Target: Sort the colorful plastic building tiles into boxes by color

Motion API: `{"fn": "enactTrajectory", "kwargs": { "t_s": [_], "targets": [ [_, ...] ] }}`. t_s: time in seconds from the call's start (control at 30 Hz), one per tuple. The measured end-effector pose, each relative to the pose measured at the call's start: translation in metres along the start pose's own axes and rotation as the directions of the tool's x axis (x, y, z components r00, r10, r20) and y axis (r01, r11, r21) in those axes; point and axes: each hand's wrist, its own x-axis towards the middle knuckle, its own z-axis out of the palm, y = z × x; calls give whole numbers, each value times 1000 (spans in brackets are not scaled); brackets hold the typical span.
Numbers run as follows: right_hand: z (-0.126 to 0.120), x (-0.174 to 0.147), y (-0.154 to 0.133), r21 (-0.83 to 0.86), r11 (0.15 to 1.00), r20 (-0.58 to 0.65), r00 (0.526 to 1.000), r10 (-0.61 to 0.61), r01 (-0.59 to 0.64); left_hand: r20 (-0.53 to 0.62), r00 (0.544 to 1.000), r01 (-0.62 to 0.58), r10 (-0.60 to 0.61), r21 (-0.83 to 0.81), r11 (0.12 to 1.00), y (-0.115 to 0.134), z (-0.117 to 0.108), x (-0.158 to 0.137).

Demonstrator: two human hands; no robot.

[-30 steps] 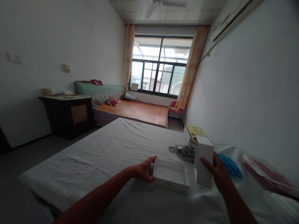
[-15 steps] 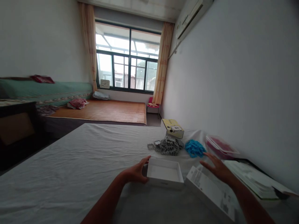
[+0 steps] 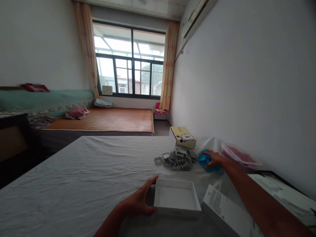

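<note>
My left hand (image 3: 139,200) is at the left side of an open white box (image 3: 177,212), thumb at its near corner and index finger at its far corner. The inside of that box looks bare. Over a blue tangled bundle (image 3: 202,161) lies my right hand (image 3: 216,159), fingers and thumb apart with blue showing between them; some fingertips are hard to make out. Just left of the bundle is a heap of grey jagged pieces (image 3: 179,159). A second white box part (image 3: 227,210) with printing lies under my right forearm.
Behind the heap stands a yellow cartoon box (image 3: 184,136). A clear-lidded container with pink contents (image 3: 239,154) sits by the right wall, near white papers (image 3: 278,191). White cloth (image 3: 98,181) covers the table; a bed (image 3: 118,118) is beyond.
My right hand has moved forward from beside the blue bundle onto it. My left hand keeps its place at the white box. The whole view has shifted slightly.
</note>
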Motion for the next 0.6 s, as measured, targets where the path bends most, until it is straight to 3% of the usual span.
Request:
{"fn": "enactTrajectory", "kwargs": {
  "t_s": [0.13,0.37,0.6],
  "targets": [
    [1,-1,12,34,998,81,995,-51,48,0,1000,-5,5,3,1000,-2,1,1],
    [3,-17,15,59,994,23,995,-96,95,-13,999,-34,34,11,999,-5,2,0],
    [-1,-31,11,162,982,-110,991,-76,93,-16,1000,-8,9,5,1000,0,2,0]
  ]
}}
